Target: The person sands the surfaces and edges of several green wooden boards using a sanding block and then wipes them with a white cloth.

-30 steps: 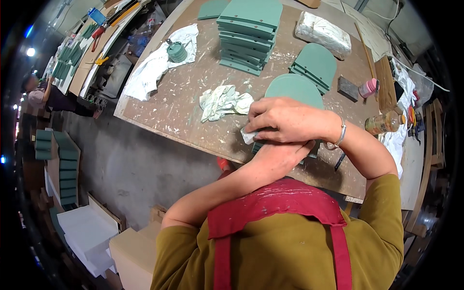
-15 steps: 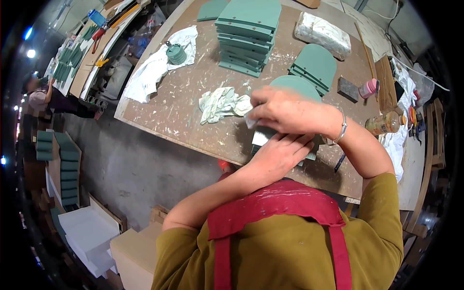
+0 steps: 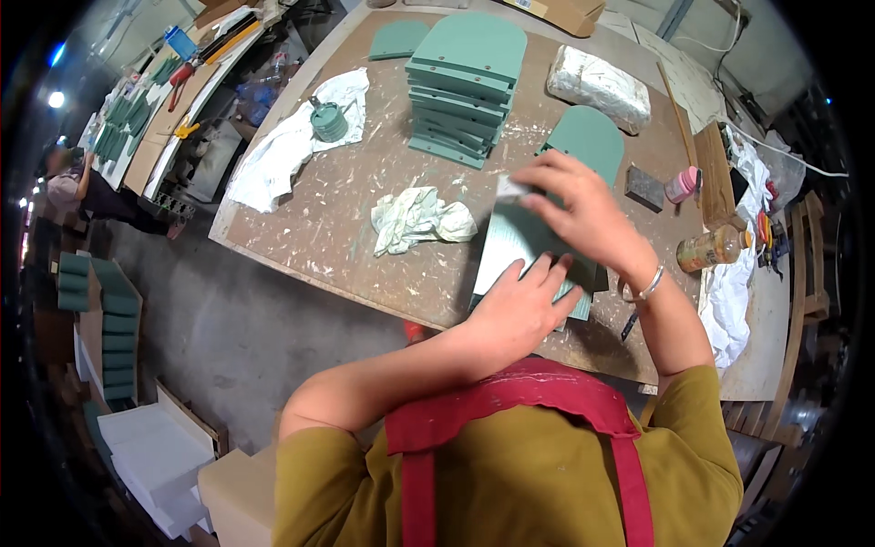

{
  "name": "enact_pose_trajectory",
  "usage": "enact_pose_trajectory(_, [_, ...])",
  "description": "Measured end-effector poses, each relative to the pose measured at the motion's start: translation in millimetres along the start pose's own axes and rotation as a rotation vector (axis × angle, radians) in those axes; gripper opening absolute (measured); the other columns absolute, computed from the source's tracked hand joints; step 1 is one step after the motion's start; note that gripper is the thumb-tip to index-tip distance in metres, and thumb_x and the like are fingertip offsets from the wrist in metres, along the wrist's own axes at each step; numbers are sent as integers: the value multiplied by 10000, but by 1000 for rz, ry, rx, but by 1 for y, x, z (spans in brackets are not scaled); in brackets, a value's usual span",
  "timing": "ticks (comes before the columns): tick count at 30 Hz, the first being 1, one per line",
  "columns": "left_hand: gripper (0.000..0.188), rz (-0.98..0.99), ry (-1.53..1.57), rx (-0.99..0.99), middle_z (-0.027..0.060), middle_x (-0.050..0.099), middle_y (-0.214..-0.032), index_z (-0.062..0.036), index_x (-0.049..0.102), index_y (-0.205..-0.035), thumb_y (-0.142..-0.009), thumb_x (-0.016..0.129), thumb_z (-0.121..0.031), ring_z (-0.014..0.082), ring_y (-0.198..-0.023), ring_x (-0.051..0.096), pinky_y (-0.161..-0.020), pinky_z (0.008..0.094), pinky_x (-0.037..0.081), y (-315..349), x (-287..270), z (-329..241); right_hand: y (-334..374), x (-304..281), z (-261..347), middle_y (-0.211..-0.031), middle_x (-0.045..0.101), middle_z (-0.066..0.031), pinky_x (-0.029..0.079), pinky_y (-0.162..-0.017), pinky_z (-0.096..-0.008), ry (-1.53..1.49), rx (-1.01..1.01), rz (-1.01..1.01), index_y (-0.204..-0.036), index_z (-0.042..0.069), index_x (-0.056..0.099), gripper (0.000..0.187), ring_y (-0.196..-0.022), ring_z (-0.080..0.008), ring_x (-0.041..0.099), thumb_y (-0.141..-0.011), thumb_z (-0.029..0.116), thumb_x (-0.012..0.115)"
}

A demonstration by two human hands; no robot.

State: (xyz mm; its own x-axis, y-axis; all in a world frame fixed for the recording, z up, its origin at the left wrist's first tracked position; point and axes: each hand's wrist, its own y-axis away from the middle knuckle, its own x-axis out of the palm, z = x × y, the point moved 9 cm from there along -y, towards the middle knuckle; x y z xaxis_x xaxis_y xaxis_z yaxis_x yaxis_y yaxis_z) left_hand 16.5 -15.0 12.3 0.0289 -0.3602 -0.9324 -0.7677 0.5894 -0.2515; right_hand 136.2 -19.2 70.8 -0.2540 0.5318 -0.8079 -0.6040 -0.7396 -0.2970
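A green panel (image 3: 504, 239) lies in front of me near the table's front edge, with glare on its left part. My left hand (image 3: 524, 305) rests palm down on its near part, fingers spread. Over its far part, my right hand (image 3: 583, 205) pinches a small white pad (image 3: 512, 188) between thumb and fingers; whether the pad touches the surface I cannot tell. Other green pieces under the panel are mostly hidden. Just beyond is a stack of round-topped green panels (image 3: 588, 139). Left of the panel lies a crumpled, stained cloth (image 3: 419, 221).
A taller stack of green panels (image 3: 467, 68) stands farther back. A small green jar (image 3: 328, 121) sits on a white cloth (image 3: 273, 164). At right are a wrapped white bundle (image 3: 599, 88), a dark block (image 3: 645, 189), a pink bottle (image 3: 681, 186) and a clear bottle (image 3: 711, 248).
My right hand, blurred and lower over the panel before, has swung up and to the right with the white pad, uncovering more of the panel. My left hand's fingers have spread.
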Motion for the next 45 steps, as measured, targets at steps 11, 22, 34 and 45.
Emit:
enact_pose_trajectory(11, [505,141,-269,96,285,549,-1314,-86,556,-1375,-883,566,-199,391,-1186,575,-899,479,498,-1,17,-2,2,44,36,-1062,629,-113,513,-846,-416,-10,-173,317,-1084,49,702,242,-1001,-322,614,-848,106,705])
enact_pose_trajectory(22, [516,135,-267,152,284,553,-1319,-80,559,-1377,-881,584,-221,378,-1157,574,-810,417,518,0,15,2,-8,41,38,-1012,634,-103,526,-835,-392,78,-126,210,-1045,65,728,241,-973,-309,624,-807,104,735])
enact_pose_trajectory(34, [384,-42,-168,112,197,602,-1247,-24,623,-1194,-848,628,-190,315,-1077,599,-767,369,555,-14,-16,27,-6,-8,-19,-996,620,-127,506,-847,-418,208,274,-189,-1057,41,704,220,-966,-325,613,-858,135,698])
enact_pose_trajectory(45, [355,-43,-247,155,236,623,-1254,37,643,-1114,-812,623,-147,294,-1054,628,-693,330,596,-15,-6,31,-9,-4,-40,-949,588,-135,515,-781,-418,438,374,-207,-1004,33,680,190,-900,-334,613,-829,101,709])
